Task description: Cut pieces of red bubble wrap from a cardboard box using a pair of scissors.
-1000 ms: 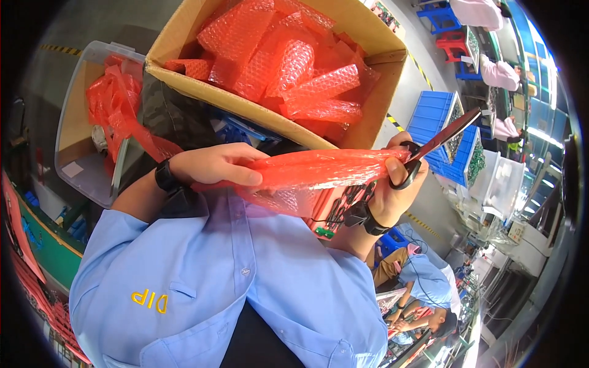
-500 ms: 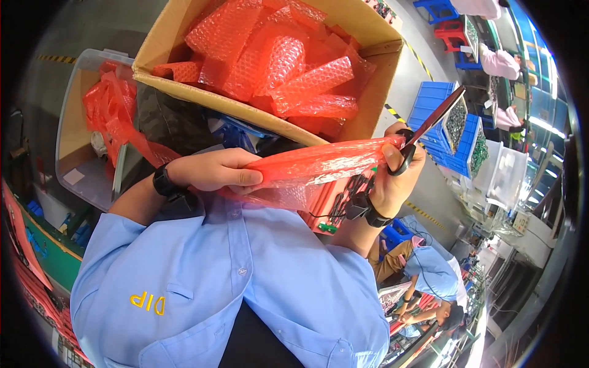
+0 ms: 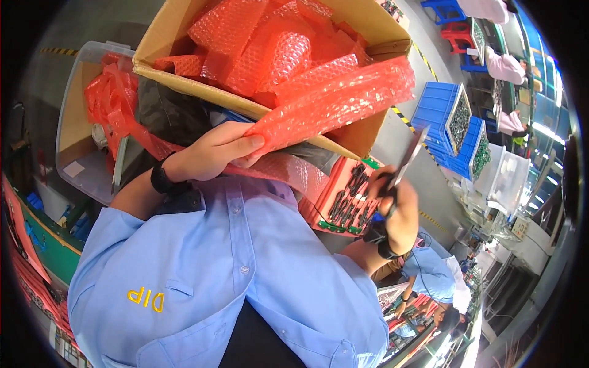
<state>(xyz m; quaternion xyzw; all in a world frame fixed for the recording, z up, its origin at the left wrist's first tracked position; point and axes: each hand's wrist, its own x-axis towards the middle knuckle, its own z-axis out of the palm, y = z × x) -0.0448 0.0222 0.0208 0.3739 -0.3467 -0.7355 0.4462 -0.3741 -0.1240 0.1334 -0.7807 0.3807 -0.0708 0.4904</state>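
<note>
scissors (image 3: 408, 161) blurred, cardboard box (image 3: 184, 86) top cut off

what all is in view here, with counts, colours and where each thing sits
bubble wrap strip: one, red, held over the box's right side
cardboard box: one, tan, top centre, full of red bubble wrap
clear bin: one, left, holding red wrap
scissors: one pair, dark, right of centre
red tray: one, holding dark parts, below the box
blue crates: two, right
left hand: grips the strip
right hand: holds the scissors
</note>
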